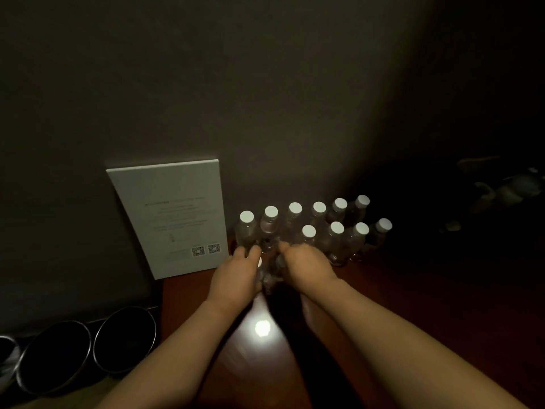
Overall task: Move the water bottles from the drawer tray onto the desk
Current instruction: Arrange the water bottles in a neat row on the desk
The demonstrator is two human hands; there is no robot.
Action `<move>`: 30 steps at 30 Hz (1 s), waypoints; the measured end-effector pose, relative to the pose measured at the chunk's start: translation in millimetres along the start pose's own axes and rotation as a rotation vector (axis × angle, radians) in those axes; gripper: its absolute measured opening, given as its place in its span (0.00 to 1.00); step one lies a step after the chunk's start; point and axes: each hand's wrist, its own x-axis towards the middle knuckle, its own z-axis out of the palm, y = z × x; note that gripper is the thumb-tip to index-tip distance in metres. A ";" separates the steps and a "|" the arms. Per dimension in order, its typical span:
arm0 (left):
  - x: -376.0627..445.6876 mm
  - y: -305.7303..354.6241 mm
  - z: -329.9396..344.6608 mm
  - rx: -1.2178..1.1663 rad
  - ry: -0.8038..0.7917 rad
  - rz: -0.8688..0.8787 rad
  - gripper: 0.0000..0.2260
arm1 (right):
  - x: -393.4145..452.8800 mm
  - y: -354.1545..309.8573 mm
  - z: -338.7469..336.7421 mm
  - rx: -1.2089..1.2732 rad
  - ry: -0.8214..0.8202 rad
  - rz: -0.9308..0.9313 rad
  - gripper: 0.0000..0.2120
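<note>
Several clear water bottles [334, 240] with white caps stand in two rows on the dark reddish wooden desk [413, 290], close to the wall. In front of the left end of the rows, my left hand [236, 276] grips a water bottle whose white cap [259, 262] peeks out beside its fingers. My right hand [306, 267] curls round another clear bottle [269, 280] right next to it. Both held bottles sit low over the desk and are mostly hidden by my fingers. No drawer tray is in view.
A white card [171, 216] with two QR codes leans against the wall left of the bottles. Two dark round metal-rimmed containers [124, 340] sit at lower left beyond the desk's left edge. Dim unclear objects [501, 190] lie far right. A light glare [262, 329] shines on the desk.
</note>
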 end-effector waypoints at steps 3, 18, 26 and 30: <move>-28.6 7.0 2.2 -0.031 -0.001 -0.023 0.23 | -22.1 -7.3 0.4 -0.038 -0.065 -0.044 0.13; -88.5 38.5 10.3 0.042 -0.132 -0.179 0.26 | -58.0 -1.8 20.6 -0.010 -0.127 -0.271 0.16; -66.0 40.0 -21.6 -0.046 -0.305 -0.255 0.44 | -39.4 26.8 -1.6 0.198 -0.183 -0.301 0.31; -42.1 28.4 -52.6 -0.206 -0.179 -0.298 0.40 | -10.8 48.2 -33.8 0.277 -0.099 -0.301 0.27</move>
